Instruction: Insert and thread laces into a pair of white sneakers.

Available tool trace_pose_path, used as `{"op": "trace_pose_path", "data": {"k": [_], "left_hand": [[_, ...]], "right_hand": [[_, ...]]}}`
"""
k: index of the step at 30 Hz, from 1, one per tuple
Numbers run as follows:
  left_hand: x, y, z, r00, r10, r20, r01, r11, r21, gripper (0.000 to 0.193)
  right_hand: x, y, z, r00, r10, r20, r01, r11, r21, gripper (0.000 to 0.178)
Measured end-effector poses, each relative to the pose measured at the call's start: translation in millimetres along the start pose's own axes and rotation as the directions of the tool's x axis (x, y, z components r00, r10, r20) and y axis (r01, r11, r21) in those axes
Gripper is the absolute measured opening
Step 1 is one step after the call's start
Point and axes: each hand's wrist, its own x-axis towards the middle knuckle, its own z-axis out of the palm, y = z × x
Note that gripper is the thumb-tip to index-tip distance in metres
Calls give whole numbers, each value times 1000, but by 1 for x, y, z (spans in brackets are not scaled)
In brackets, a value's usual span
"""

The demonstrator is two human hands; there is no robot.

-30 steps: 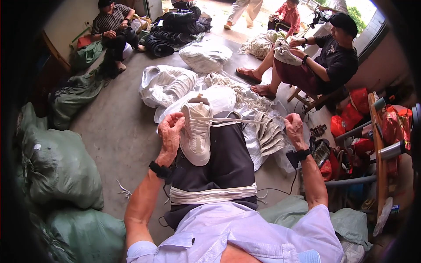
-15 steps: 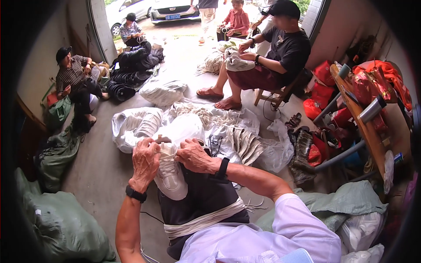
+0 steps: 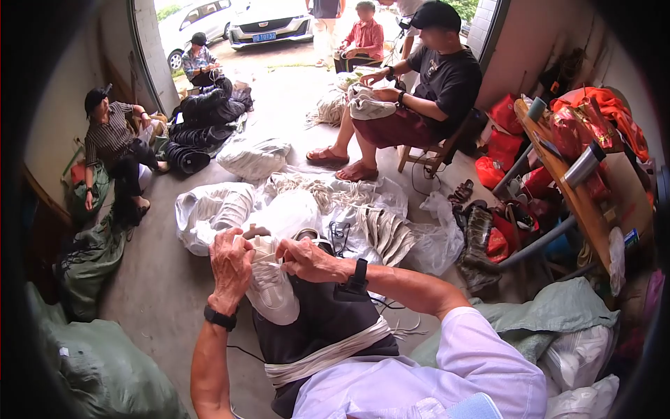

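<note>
A white lace-up sneaker (image 3: 274,299) rests on my dark-clad lap, its toe toward me. My left hand (image 3: 232,269) is closed on the sneaker's upper left side, near the tongue and top eyelets. On the other side my right hand (image 3: 310,262) pinches a pale shoelace (image 3: 264,257) by the eyelets; its fingertips are partly hidden. Across my lap runs a bundle of cream laces (image 3: 328,354), wound round the dark cloth.
Ahead on the floor lie white plastic bags (image 3: 279,209) and a row of pale shoe parts (image 3: 391,234). A seated co-worker (image 3: 440,84) holds a light shoe. Green sacks (image 3: 105,370) flank me. A tipped wooden table (image 3: 558,181) stands at right among red bags.
The view has shifted slightly. My right hand sits a little lower by the sneaker's eyelets, still pinching the lace. At far left, a seated person has lowered a hand.
</note>
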Motion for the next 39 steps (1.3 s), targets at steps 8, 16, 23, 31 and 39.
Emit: {"op": "trace_pose_path", "data": {"k": [8,16,23,31,39], "left_hand": [[-9,-18,-63,987,-26,-161,57,980,190,9],[-94,-141,-180,925,-243,-292,349,847,401,9],[-163,-195,-232,862,-432,-266,506,768,393,9],[-162,-185,-221,664,-730,161,495,268,-826,28],[-158,-150,-229,875,-470,118,-146,-488,-861,50]], "right_hand": [[-9,15,-24,995,-65,-73,71,993,92,19],[1,17,-7,984,-158,-77,164,984,71,23],[4,15,16,972,-147,-181,93,957,-275,38],[-10,29,-38,988,-118,-97,108,989,-101,22],[-76,45,-152,985,173,-3,-172,976,-135,25]]}}
